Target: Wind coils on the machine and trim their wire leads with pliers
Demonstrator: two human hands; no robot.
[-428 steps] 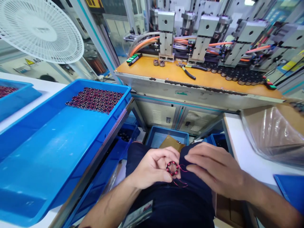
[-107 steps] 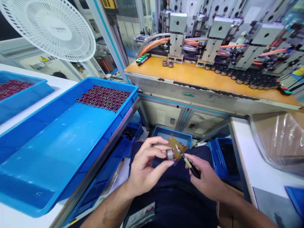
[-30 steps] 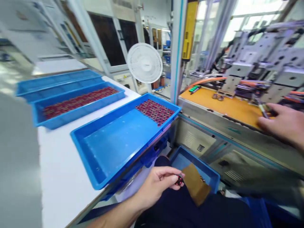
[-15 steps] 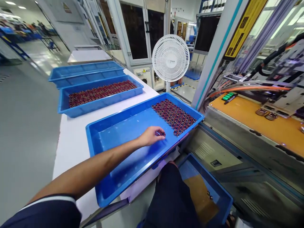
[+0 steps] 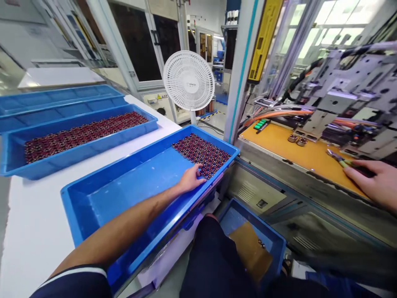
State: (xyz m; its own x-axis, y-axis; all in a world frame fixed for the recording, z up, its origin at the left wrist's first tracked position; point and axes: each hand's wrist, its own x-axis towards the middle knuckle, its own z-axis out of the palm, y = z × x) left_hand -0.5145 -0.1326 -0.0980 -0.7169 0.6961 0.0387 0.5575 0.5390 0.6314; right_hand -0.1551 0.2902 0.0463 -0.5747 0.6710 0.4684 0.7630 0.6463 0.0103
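My left hand (image 5: 191,179) reaches into a long blue tray (image 5: 102,188). Its curled fingers and thumb close around small round dark-red parts at the near edge of a packed block of such parts (image 5: 206,151). Exactly how many it holds is hidden by the fingers. At the right edge, my right hand (image 5: 376,182) is wrapped around pliers (image 5: 338,159) with green-and-black handles. The plier jaws point left over the orange machine bed (image 5: 276,145). Two metallic round pieces (image 5: 297,140) sit on that bed, beyond the pliers.
Another blue tray (image 5: 83,147) full of similar parts stands on the white table (image 5: 34,215), with stacked blue trays (image 5: 62,97) behind. A white fan (image 5: 189,80) stands past the table. Below, a blue bin (image 5: 279,242) holds brown cardboard (image 5: 251,248). A machine frame post (image 5: 243,70) rises between.
My left hand has moved with its parts up against the packed block. The view has turned right, and my right hand with the pliers has come into sight.
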